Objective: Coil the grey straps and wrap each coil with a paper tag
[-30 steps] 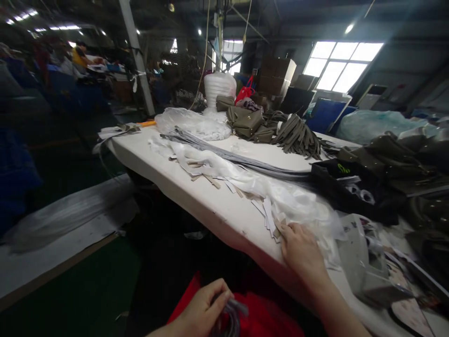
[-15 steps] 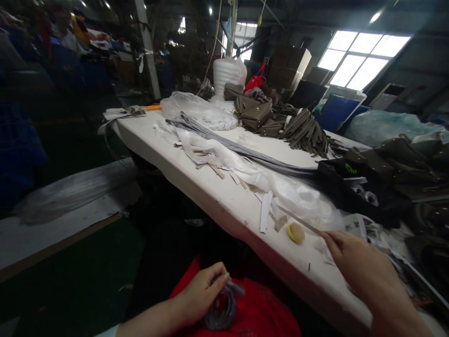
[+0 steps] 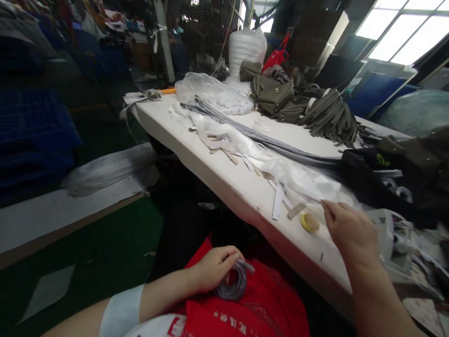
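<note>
My left hand (image 3: 219,269) is closed on a coil of grey strip (image 3: 233,286), held over the red cloth (image 3: 273,299) on my lap. A short end of the strip pokes out past the thumb. Over the table's near edge, my right hand (image 3: 349,229) pinches a thin strip between thumb and forefinger; it hardly shows against the white plastic film (image 3: 301,180). Just left of that hand lies a yellow-rimmed roll of tape (image 3: 309,223). White and tan scrap strips (image 3: 278,202) are scattered beside the roll.
Long grey strips (image 3: 252,133) run along the white table (image 3: 164,126). Olive bags (image 3: 275,96) and a bundle of olive straps (image 3: 331,114) lie farther back. At right stand a black bag (image 3: 372,180) and a white bin (image 3: 386,234). Blue pallets (image 3: 35,131) are at left.
The view has shifted, so the table appears farther right and higher. My right hand has come back toward its own arm's side, and its strip shows far less. My left hand still grips the coil.
</note>
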The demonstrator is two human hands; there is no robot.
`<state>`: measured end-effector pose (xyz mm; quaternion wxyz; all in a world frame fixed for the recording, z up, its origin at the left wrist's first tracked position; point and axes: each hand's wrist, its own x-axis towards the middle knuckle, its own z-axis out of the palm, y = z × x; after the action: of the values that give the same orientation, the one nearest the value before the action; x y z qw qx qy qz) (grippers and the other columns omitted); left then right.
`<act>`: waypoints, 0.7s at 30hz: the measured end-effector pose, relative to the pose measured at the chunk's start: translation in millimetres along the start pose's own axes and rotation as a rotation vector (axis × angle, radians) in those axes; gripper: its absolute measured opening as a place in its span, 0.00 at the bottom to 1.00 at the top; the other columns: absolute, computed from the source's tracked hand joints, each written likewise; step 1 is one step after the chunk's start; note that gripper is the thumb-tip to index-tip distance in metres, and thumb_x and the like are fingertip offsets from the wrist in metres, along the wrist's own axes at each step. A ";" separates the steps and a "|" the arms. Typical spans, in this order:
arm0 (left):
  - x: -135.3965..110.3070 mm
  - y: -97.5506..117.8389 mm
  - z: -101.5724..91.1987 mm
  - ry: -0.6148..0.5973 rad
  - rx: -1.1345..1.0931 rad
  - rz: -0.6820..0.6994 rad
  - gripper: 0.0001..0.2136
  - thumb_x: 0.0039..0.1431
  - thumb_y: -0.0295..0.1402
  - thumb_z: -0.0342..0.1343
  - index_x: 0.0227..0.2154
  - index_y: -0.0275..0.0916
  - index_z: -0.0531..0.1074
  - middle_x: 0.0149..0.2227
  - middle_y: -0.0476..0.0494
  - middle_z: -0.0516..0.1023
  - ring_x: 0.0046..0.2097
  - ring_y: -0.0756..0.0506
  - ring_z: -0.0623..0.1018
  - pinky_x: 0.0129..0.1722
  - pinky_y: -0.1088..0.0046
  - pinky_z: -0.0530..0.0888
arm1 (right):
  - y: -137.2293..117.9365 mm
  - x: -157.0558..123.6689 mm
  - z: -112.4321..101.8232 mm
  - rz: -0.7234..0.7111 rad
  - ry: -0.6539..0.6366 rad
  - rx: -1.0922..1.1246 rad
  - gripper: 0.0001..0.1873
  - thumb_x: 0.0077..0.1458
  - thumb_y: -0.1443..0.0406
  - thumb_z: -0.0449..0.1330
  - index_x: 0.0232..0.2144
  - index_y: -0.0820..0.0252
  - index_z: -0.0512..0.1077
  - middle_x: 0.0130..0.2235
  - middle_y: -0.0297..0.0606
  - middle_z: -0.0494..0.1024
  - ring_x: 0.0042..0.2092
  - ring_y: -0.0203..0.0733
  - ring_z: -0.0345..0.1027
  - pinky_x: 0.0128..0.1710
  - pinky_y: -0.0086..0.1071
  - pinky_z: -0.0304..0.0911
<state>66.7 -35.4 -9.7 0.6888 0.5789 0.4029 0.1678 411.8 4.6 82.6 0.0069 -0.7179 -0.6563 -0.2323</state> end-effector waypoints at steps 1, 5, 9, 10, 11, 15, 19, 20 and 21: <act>0.5 -1.1 0.2 0.005 -0.013 -0.012 0.23 0.61 0.52 0.46 0.38 0.35 0.71 0.30 0.46 0.74 0.24 0.51 0.71 0.25 0.78 0.65 | 7.1 5.1 6.8 -0.025 -0.064 -0.044 0.18 0.63 0.63 0.48 0.42 0.60 0.77 0.36 0.46 0.79 0.33 0.47 0.69 0.33 0.37 0.56; 3.1 -3.4 0.4 0.021 -0.049 -0.050 0.25 0.59 0.55 0.46 0.37 0.35 0.70 0.30 0.46 0.74 0.22 0.51 0.69 0.22 0.77 0.63 | 14.4 17.9 12.1 -0.043 -0.208 -0.105 0.17 0.56 0.69 0.51 0.43 0.67 0.77 0.41 0.54 0.77 0.40 0.54 0.70 0.40 0.42 0.59; 5.4 -1.4 0.8 0.023 -0.047 -0.045 0.25 0.59 0.55 0.46 0.37 0.35 0.70 0.30 0.46 0.74 0.22 0.51 0.69 0.22 0.77 0.64 | -35.9 20.7 -4.3 -0.017 -0.158 0.193 0.17 0.57 0.66 0.51 0.46 0.62 0.74 0.45 0.47 0.77 0.43 0.48 0.70 0.42 0.38 0.61; 5.7 -0.8 1.0 0.020 -0.049 -0.045 0.25 0.59 0.55 0.46 0.37 0.35 0.70 0.30 0.46 0.73 0.22 0.51 0.69 0.23 0.77 0.64 | -53.9 20.5 -6.1 -0.021 -0.204 0.271 0.16 0.58 0.64 0.51 0.43 0.59 0.75 0.43 0.44 0.78 0.41 0.47 0.71 0.40 0.37 0.62; 5.9 -0.5 1.2 0.017 -0.052 -0.044 0.25 0.59 0.55 0.46 0.37 0.35 0.70 0.29 0.46 0.73 0.22 0.52 0.69 0.22 0.77 0.63 | -71.4 20.1 -6.1 -0.029 -0.260 0.312 0.15 0.59 0.62 0.51 0.41 0.58 0.75 0.41 0.43 0.78 0.39 0.46 0.71 0.38 0.36 0.61; 5.1 -2.8 1.1 0.017 -0.067 -0.045 0.25 0.59 0.55 0.46 0.36 0.35 0.69 0.27 0.47 0.72 0.22 0.52 0.69 0.22 0.78 0.63 | -115.7 19.1 6.1 -0.018 -0.365 0.224 0.17 0.60 0.57 0.52 0.40 0.64 0.73 0.41 0.49 0.76 0.43 0.49 0.70 0.40 0.36 0.60; 3.6 -5.9 -0.9 0.039 -0.076 -0.036 0.26 0.58 0.56 0.46 0.36 0.34 0.69 0.26 0.48 0.70 0.22 0.51 0.68 0.23 0.77 0.63 | -104.8 17.7 12.0 0.000 -0.377 0.217 0.18 0.61 0.57 0.50 0.44 0.61 0.72 0.45 0.46 0.75 0.44 0.47 0.69 0.43 0.35 0.59; 3.4 -5.9 -1.5 0.039 -0.080 -0.035 0.26 0.58 0.56 0.46 0.36 0.34 0.69 0.26 0.48 0.71 0.23 0.51 0.69 0.23 0.77 0.64 | -97.8 16.7 11.6 0.000 -0.366 0.214 0.18 0.60 0.56 0.51 0.46 0.61 0.71 0.46 0.46 0.75 0.45 0.48 0.69 0.43 0.36 0.59; 3.2 -5.5 -1.9 0.038 -0.085 -0.034 0.26 0.58 0.56 0.46 0.36 0.34 0.69 0.27 0.47 0.71 0.23 0.51 0.69 0.23 0.77 0.64 | -91.2 15.5 11.2 -0.007 -0.349 0.194 0.19 0.58 0.57 0.53 0.46 0.62 0.71 0.46 0.47 0.75 0.45 0.49 0.69 0.44 0.36 0.59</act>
<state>66.0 -33.4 -16.0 0.7076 0.5389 0.4182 0.1842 329.7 35.3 51.0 -0.0388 -0.7408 -0.6694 -0.0399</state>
